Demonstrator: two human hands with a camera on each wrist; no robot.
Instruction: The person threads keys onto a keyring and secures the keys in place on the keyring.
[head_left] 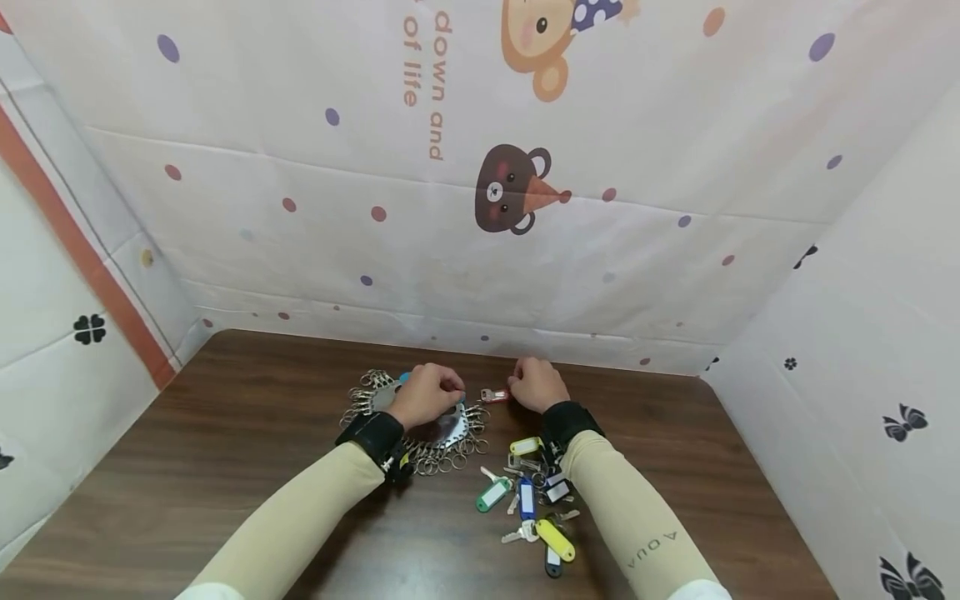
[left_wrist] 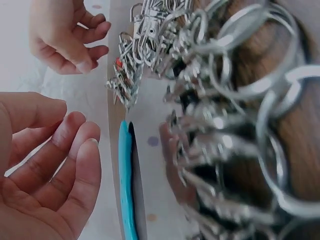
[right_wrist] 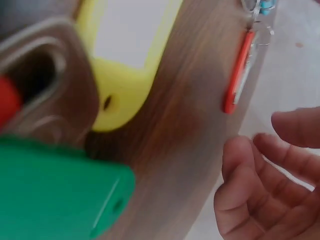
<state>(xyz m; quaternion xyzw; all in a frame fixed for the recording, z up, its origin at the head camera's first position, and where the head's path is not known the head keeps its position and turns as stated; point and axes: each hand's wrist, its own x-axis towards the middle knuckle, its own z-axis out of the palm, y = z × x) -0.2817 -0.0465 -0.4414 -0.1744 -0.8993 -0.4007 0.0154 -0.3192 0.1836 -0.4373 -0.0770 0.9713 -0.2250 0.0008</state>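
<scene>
My left hand (head_left: 426, 395) hovers over a round, shiny disc (head_left: 450, 430) ringed with metal clips and split rings (head_left: 442, 461). In the left wrist view its fingers (left_wrist: 82, 165) are loosely bent and hold nothing, beside the disc's teal edge (left_wrist: 125, 180). A red key tag (head_left: 495, 395) lies at the disc's right side, by the clips. Just right of that tag is my right hand (head_left: 538, 385), which appears in the right wrist view with relaxed, bent fingers (right_wrist: 240, 190) and no object in them, apart from the red tag.
Loose keys with tags lie in a pile near my right forearm, among them a green tag (head_left: 492, 494), a blue tag (head_left: 527, 498) and a yellow tag (head_left: 555, 540). The brown wooden table (head_left: 187, 467) meets printed cloth walls (head_left: 420, 258) at the back and sides.
</scene>
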